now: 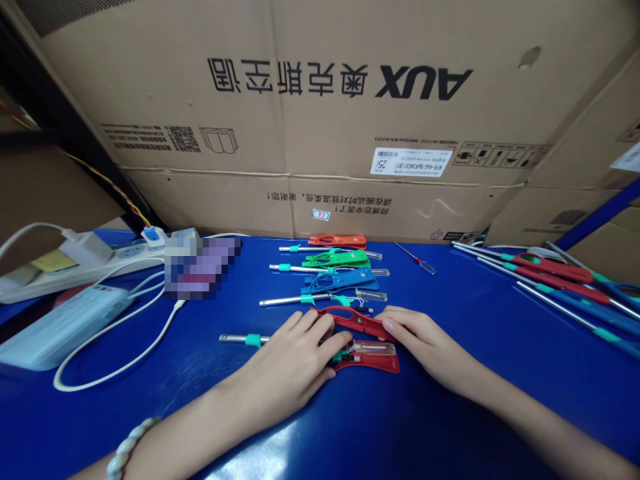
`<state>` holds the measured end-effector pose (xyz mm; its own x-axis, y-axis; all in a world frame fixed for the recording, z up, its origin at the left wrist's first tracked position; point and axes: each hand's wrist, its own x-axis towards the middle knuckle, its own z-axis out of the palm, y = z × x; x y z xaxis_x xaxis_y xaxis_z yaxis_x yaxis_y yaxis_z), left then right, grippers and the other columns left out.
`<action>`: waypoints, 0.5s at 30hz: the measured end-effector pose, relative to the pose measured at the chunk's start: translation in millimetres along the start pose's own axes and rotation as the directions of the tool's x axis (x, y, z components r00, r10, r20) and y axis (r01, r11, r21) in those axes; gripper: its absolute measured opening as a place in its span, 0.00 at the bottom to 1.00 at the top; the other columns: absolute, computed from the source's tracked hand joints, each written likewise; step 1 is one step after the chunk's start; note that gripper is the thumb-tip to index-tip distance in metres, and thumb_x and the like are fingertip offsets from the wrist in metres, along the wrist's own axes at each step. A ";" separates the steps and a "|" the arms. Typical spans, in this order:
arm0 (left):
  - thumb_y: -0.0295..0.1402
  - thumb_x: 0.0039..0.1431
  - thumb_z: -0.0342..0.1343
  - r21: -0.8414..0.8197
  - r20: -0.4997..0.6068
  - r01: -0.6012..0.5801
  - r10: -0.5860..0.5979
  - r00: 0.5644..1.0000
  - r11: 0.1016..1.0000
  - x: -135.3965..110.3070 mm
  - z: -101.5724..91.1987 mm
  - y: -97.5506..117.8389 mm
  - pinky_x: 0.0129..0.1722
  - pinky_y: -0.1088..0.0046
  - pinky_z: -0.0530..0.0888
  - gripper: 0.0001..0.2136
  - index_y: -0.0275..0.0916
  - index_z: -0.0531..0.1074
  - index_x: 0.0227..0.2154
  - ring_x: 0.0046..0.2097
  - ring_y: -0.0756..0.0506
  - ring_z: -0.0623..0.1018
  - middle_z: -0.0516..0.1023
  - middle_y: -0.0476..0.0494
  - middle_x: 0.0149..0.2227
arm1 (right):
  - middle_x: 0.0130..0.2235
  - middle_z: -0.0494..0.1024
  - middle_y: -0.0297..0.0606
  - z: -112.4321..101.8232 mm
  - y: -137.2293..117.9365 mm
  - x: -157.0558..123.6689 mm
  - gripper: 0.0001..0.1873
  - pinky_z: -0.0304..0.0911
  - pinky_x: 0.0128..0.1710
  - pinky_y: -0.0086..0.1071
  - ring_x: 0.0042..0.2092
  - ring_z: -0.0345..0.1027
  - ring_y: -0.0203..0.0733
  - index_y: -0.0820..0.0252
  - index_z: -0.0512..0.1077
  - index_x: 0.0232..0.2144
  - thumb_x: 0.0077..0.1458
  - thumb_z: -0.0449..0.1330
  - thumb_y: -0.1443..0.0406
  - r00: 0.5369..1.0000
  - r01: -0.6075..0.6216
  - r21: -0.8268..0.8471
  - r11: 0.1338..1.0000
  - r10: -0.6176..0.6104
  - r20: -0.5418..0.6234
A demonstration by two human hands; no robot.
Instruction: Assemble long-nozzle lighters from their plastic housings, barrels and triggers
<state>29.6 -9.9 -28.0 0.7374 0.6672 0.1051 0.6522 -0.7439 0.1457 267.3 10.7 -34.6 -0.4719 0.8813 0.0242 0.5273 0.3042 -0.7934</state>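
In front of me lies a lighter being put together: a metal tube with a teal piece, and a red half-shell holding a clear fuel tank and small wired parts. My left hand is closed over this lighter, thumb and index finger at the parts in the half-shell. Its other fingertips touch the end of a second red handle half. My right hand pinches the other end of that handle half, tilted just above the first. My left fingers hide much of the inside.
Behind my hands lie sets of tubes and tanks with blue, green and orange handle shells. A small screwdriver and several assembled long lighters are at right. A power bank, cables and power strip sit left; cardboard stands behind.
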 end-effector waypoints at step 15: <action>0.29 0.62 0.51 -0.036 0.027 0.015 -0.015 1.000 0.999 1.5 0.9 0.2 0.44 0.62 0.68 0.19 0.46 0.62 0.56 0.45 0.41 0.67 0.65 0.43 0.44 | 0.31 0.70 0.35 0.0 -7.0 -8.1 0.19 0.60 0.39 0.32 0.36 0.65 0.41 0.58 0.68 0.31 0.67 0.43 0.58 0.994 0.012 -0.015 1.000 -0.013 -0.107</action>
<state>31.0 -9.1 -28.7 0.7323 0.6766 0.0768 0.6568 -0.7316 0.1828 267.4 1.5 -29.3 -0.4010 0.9107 0.0995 0.5325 0.3201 -0.7835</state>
